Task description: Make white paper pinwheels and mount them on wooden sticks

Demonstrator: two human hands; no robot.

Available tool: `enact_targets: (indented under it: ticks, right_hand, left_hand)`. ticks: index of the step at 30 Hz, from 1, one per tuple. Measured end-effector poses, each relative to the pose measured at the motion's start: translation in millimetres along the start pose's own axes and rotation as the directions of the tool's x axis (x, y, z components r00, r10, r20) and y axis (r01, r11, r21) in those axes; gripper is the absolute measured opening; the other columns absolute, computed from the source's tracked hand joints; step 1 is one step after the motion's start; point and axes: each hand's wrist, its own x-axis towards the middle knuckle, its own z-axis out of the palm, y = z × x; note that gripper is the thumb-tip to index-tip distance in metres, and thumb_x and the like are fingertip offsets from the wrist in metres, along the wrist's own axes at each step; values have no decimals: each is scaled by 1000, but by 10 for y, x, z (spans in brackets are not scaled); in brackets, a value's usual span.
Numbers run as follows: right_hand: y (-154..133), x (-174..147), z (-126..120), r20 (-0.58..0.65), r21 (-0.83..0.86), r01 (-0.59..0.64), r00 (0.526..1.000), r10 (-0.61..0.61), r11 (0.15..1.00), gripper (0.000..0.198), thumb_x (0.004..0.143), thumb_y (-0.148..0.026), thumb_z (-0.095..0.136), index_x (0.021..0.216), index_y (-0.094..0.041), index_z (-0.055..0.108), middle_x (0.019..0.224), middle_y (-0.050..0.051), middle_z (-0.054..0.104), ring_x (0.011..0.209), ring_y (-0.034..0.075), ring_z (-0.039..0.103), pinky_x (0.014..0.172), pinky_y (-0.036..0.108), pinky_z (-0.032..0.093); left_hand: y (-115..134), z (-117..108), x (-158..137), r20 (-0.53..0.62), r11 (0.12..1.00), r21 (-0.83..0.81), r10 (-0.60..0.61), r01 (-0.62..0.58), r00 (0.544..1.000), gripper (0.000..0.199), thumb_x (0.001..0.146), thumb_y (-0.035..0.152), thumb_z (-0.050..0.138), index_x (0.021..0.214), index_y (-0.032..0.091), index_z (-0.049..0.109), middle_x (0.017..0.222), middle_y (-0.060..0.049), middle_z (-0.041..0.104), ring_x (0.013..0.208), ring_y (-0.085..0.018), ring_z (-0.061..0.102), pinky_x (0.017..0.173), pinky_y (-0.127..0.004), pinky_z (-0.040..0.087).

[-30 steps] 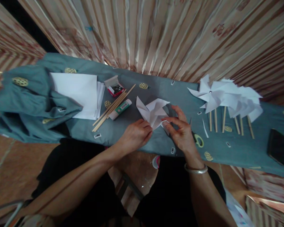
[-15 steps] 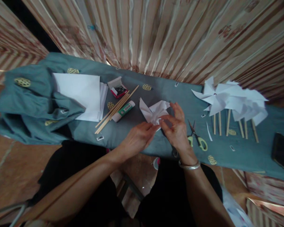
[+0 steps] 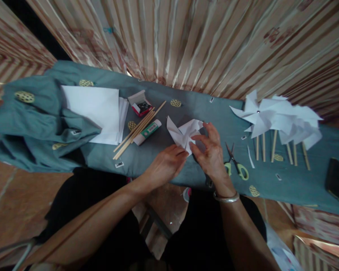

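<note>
A white paper pinwheel [image 3: 188,131], with folded blades, lies at the middle of the cloth between my hands. My left hand [image 3: 169,160] pinches its near edge, fingers drawn together. From the right, my right hand [image 3: 207,150] holds the folded paper with thumb and index finger curled round its centre; the other fingers bend over the right blade. My fingers partly cover the near part of the pinwheel. Right of my right hand lie scissors [image 3: 236,165] with green handles, blades slightly apart, and a thin paper strip [image 3: 251,156].
Left of the pinwheel are a glue stick [image 3: 147,132], several wooden sticks [image 3: 130,140], a small red box [image 3: 141,108] of dark pins and a stack of white paper [image 3: 93,113]. Several pinwheels on sticks [image 3: 282,116] overlap at right, near a phone [image 3: 337,180]. A pleated curtain [image 3: 172,41] hangs behind.
My right thumb has shifted slightly up on the pinwheel's centre, and my left fingertips have drawn back a little toward the near edge. The paper stays in place.
</note>
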Motion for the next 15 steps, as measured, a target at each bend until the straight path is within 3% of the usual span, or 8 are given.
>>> enact_targets:
  ticks: [15]
  right_hand:
    - [-26, -9, 3, 17, 3, 14, 1000, -14, 1000, 16, 90, -27, 58, 92, -21, 72, 150, 9, 46, 146, 31, 31, 116, 56, 33]
  left_hand:
    - [-46, 36, 9, -1, 995, -95, -42, 42, 999, 17, 92, 13, 50, 100, 13, 65, 98, -8, 68, 91, -20, 62, 83, -34, 54]
